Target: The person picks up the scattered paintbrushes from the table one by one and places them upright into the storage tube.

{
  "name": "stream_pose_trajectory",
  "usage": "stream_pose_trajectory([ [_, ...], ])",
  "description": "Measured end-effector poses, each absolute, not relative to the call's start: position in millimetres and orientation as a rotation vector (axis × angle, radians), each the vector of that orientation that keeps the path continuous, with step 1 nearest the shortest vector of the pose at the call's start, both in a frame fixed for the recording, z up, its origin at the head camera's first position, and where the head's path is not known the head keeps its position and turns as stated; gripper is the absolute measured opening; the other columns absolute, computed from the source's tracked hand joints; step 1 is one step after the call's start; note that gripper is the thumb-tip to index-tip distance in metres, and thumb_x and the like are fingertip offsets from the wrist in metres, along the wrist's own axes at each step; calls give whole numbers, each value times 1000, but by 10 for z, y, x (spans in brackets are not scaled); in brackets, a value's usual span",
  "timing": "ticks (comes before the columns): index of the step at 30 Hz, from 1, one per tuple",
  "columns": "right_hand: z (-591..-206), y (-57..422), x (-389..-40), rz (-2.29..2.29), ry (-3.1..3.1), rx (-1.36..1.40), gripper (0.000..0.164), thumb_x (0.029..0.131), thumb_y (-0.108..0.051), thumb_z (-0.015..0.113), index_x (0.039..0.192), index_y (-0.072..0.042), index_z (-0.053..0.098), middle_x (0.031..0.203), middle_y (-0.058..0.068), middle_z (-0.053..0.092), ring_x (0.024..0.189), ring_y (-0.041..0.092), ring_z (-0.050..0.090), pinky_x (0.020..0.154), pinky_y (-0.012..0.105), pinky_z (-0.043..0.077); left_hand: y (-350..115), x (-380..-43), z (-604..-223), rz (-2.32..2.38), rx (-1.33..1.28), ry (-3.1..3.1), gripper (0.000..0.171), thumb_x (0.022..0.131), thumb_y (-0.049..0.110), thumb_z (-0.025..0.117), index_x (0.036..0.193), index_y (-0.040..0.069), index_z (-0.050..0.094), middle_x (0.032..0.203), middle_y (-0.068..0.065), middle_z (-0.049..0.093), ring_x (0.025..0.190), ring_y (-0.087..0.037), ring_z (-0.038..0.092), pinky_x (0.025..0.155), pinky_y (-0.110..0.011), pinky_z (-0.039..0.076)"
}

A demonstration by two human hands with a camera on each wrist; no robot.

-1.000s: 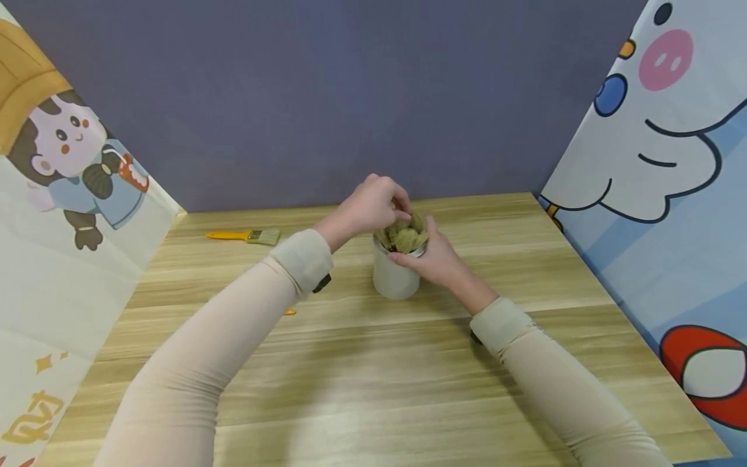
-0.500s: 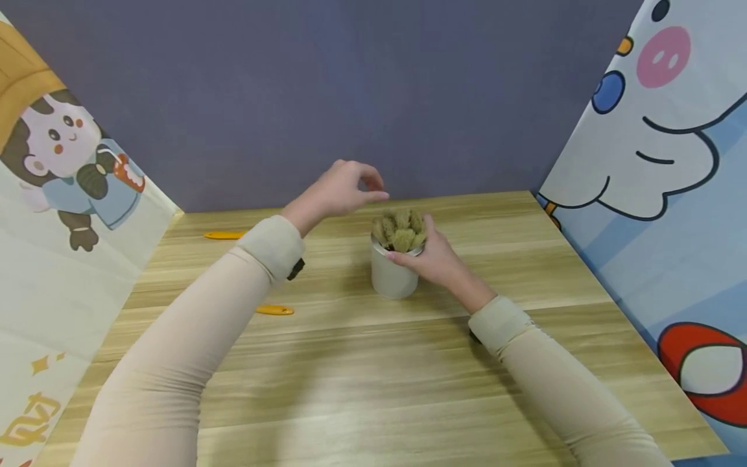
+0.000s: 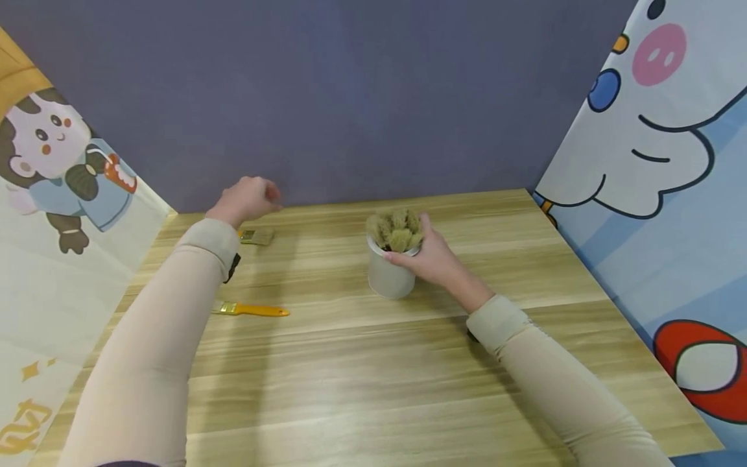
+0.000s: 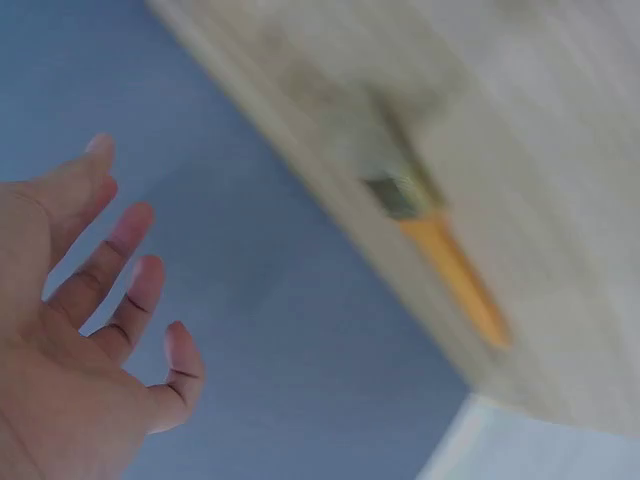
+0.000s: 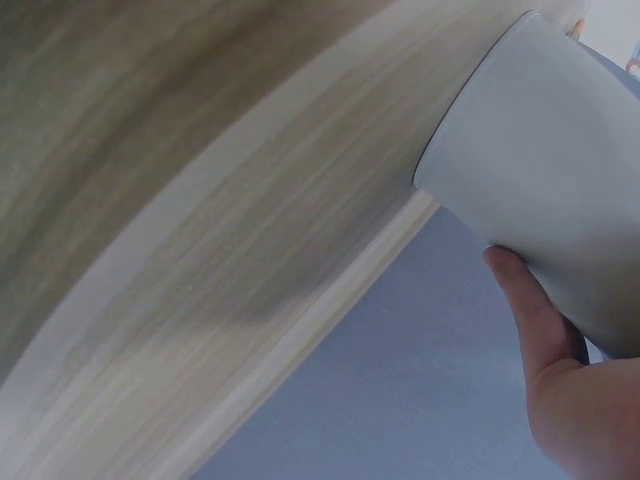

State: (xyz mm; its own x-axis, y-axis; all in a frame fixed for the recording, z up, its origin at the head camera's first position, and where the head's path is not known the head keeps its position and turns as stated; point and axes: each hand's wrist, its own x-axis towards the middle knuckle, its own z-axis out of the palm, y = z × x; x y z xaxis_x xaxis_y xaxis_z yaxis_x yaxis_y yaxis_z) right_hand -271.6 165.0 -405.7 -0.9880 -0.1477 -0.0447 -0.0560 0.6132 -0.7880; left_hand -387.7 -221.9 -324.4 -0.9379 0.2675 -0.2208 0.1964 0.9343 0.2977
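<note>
My right hand [image 3: 434, 259] grips the white cylindrical pot [image 3: 390, 275] at its rim, thumb on the near side. Several paintbrushes [image 3: 399, 233] stand in the pot, pale bristles up, their handles hidden inside. In the right wrist view, the smooth pot wall [image 5: 550, 150] rises from the table beside a finger. My left hand [image 3: 248, 198] hovers at the back left with nothing in it, its fingers loosely bent. Under its wrist lies a flat paintbrush [image 3: 257, 237], handle mostly covered in the head view; the left wrist view shows its orange handle [image 4: 455, 275], blurred.
A second orange-handled paintbrush [image 3: 257, 311] lies nearer on the wood-grain table [image 3: 362, 376], its bristles behind the left sleeve. A dark grey-blue wall [image 3: 350, 97] borders the back. Cartoon-printed panels [image 3: 642, 162] stand at both sides.
My left hand has left the brushes in the pot and swung left to above the back paintbrush. The right hand has kept its hold on the pot.
</note>
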Motion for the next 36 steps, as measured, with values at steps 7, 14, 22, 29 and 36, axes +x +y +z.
stream_pose_trajectory([
  [7, -4029, 1614, -2697, -1335, 2715, -160, 121, 80, -68, 84, 167, -15, 17, 161, 27, 44, 149, 46, 47, 117, 65, 45, -2688, -3910, -3678, 192, 291, 2806, 48, 101, 4, 59, 149, 3, 58, 158, -31, 49, 149, -62, 31, 110, -93, 11],
  [14, -4012, 1597, -2694, -1320, 2726, -150, 124, 81, -68, 83, 168, -14, 14, 164, 29, 39, 153, 47, 42, 120, 65, 42, -2767, -3819, -4018, -94, 376, 2900, 50, 102, 0, 59, 151, 12, 59, 153, -25, 58, 149, -58, 36, 103, -92, 29],
  [22, -4021, 1607, -2699, -1318, 2736, -165, 126, 81, -69, 83, 169, -13, 12, 164, 30, 39, 153, 48, 42, 120, 66, 41, -2695, -3762, -4176, -295, 478, 3026, 38, 96, 2, 67, 133, 8, 70, 137, -24, 70, 131, -48, 57, 105, -86, 36],
  [29, -4023, 1610, -2693, -1300, 2731, -154, 127, 80, -71, 82, 169, -14, 11, 164, 31, 38, 152, 49, 42, 119, 66, 42, -2668, -3823, -4161, -284, 526, 3047, 36, 96, 1, 65, 132, 7, 71, 130, -22, 74, 125, -44, 56, 102, -84, 34],
  [36, -4017, 1632, -2680, -1301, 2731, -124, 130, 80, -70, 82, 171, -14, 7, 167, 31, 34, 154, 48, 39, 121, 66, 40, -2411, -3953, -3769, -65, 455, 3029, 69, 96, 25, 72, 156, 1, 47, 153, -26, 58, 152, -57, 33, 112, -92, 12],
])
